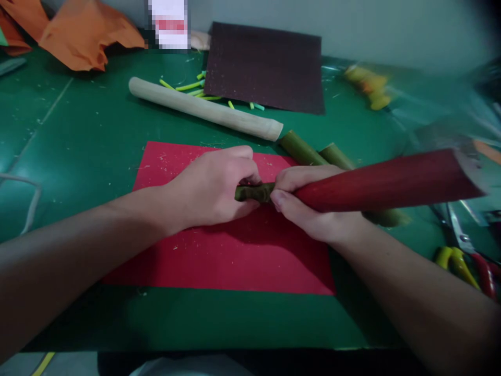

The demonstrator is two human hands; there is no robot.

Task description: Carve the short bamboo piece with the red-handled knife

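Note:
Over the red sheet (pixel 235 261), my left hand (pixel 213 185) is closed, fingers curled around a short dark green bamboo piece (pixel 254 193) with a knobbly node. My right hand (pixel 313 203) meets it from the other side, thumb and fingers closed at the piece's right end. A red tube (pixel 391 180), wider toward its cut right end, is tilted up over my right hand and wrist. The right hand's fingers hide whether the tube and the green piece are joined. Pale shavings dot the sheet.
Beyond lie a pale bamboo stick (pixel 203 108), green bamboo tubes (pixel 305 148), yellow-green strips (pixel 188 87) and a dark board (pixel 266 68). Scissors (pixel 464 240) rest at right, near a blurred yellow object (pixel 368 86). Crumpled orange paper (pixel 86 36) sits back left on the green table (pixel 195 324).

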